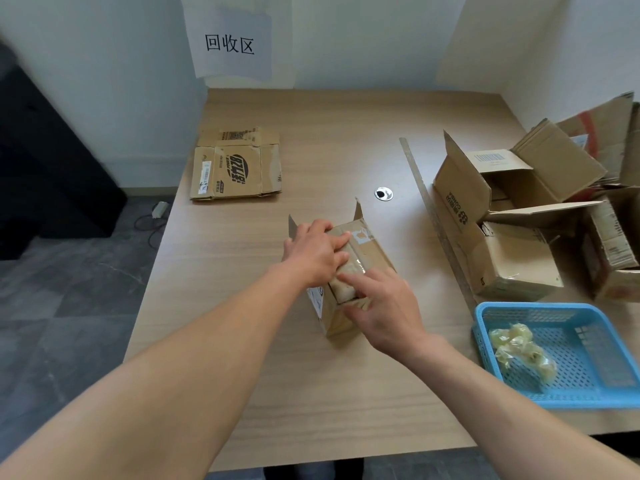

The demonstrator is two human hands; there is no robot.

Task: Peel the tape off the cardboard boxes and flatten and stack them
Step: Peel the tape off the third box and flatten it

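A small cardboard box [372, 249] stands mid-table, its taped face up and its far flaps raised. Clear tape [355, 268] runs along the top seam and over the near end. My left hand [317, 252] lies flat on the box's top left, pressing it down. My right hand [384, 306] is at the near end of the box, the index finger on the tape and the thumb against the near face. Flattened boxes [235, 166] lie stacked at the far left of the table [242, 341].
Several unflattened boxes [502, 216] crowd the right side. A long ruler [427, 202] lies beside them. A blue basket [568, 355] at the near right holds wadded tape [519, 348]. A cable hole [383, 193] is mid-table. A paper sign [230, 43] hangs on the wall.
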